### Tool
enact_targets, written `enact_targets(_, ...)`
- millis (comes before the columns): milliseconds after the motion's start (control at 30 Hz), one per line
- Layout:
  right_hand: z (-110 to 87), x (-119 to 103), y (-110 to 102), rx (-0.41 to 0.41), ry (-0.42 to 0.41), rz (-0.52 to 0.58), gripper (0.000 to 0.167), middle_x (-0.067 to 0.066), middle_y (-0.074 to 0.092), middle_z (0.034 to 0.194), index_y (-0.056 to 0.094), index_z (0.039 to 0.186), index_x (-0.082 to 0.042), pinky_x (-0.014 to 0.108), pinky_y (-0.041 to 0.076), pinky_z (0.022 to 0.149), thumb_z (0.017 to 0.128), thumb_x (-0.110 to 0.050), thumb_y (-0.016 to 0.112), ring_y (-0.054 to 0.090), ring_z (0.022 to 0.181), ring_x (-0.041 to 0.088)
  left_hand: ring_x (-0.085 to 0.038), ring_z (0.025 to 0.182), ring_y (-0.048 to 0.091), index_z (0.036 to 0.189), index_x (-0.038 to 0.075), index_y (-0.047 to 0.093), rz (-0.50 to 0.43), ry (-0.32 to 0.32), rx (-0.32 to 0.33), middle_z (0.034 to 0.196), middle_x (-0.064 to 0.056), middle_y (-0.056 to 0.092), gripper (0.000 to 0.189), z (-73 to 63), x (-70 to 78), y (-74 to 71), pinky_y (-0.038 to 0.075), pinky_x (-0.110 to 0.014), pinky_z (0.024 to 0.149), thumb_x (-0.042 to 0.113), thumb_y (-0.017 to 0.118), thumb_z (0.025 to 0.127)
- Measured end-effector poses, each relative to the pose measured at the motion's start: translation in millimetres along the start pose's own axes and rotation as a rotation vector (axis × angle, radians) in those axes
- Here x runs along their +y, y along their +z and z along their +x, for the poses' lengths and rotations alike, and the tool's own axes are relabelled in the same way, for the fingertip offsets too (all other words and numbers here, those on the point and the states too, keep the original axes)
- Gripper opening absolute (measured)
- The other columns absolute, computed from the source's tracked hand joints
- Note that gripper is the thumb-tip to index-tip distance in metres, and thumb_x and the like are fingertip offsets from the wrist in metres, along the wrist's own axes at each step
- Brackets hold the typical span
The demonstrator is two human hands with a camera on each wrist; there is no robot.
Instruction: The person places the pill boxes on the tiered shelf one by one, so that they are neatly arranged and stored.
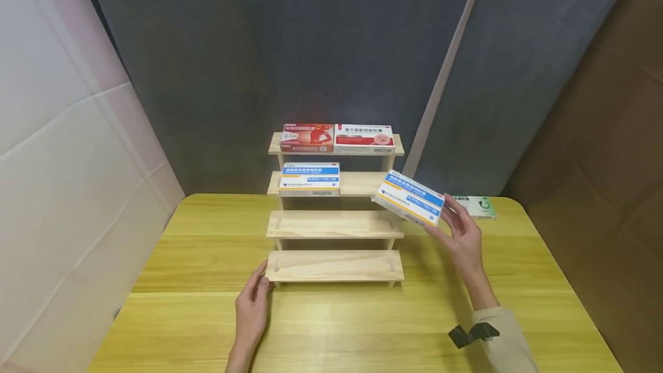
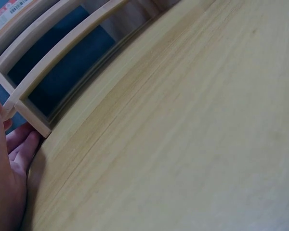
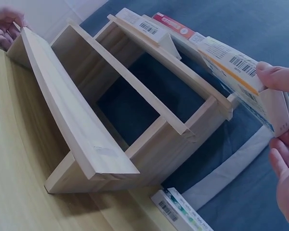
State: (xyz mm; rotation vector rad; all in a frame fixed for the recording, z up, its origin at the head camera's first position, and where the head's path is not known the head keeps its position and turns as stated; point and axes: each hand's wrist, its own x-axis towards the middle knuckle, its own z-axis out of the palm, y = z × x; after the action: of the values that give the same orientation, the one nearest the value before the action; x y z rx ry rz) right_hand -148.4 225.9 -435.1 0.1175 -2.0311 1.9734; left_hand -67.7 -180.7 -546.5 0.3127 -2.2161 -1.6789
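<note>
- Fingers of our left hand [image 1: 252, 304] grip the wooden stand [image 1: 334, 269], low left.
- Tilted blue-and-white box [image 1: 409, 197], aloft near the second-highest tier, should prove light, stiff, crushable.
- Our right hand [image 1: 463, 240] pinches its right end, a sound hold, we judge.

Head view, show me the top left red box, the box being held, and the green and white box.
Red box [image 1: 307, 137], head view, middle of its printed face.
Held box [image 1: 410, 195], head view, middle of its printed face.
Green and white box [image 1: 480, 206], head view, visible part of its face.
</note>
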Motion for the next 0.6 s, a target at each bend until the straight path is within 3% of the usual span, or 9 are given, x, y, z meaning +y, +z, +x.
enact_targets(133,2.6,0.3,2.9,-0.004,-0.009,-0.002,0.075,0.021,0.043,0.154,0.042,0.150,0.002,0.014,0.041,0.110,0.083,0.011,0.074,0.057,0.125,0.002,0.000,0.086,0.067,0.142,0.006,0.059,0.005,-0.021,-0.007,0.112,-0.021,0.073,0.037,0.1,0.3,-0.4,0.051,-0.007,0.080,0.006,0.051,0.105)
enact_targets(400,12.9,-0.3,9.4,-0.022,0.000,-0.008,0.076,0.022,0.044,0.154,0.041,0.152,0.000,0.015,0.041,0.111,0.084,0.007,0.075,0.056,0.125,0.002,-0.002,0.086,0.067,0.140,0.009,0.061,0.014,-0.003,0.010,0.106,-0.017,0.074,0.037,2.2,-11.6,0.6,0.052,-0.009,0.078,0.008,0.052,0.105)
enact_targets(600,20.3,-2.5,12.6,-0.032,-0.012,-0.074,0.075,0.017,0.046,0.155,0.043,0.152,-0.004,0.018,0.040,0.114,0.086,0.001,0.077,0.052,0.135,0.011,-0.002,0.086,0.067,0.140,0.009,0.061,0.004,0.015,0.002,0.103,-0.017,0.075,0.036,1.1,-8.0,-0.2,0.051,-0.007,0.080,0.008,0.051,0.105)
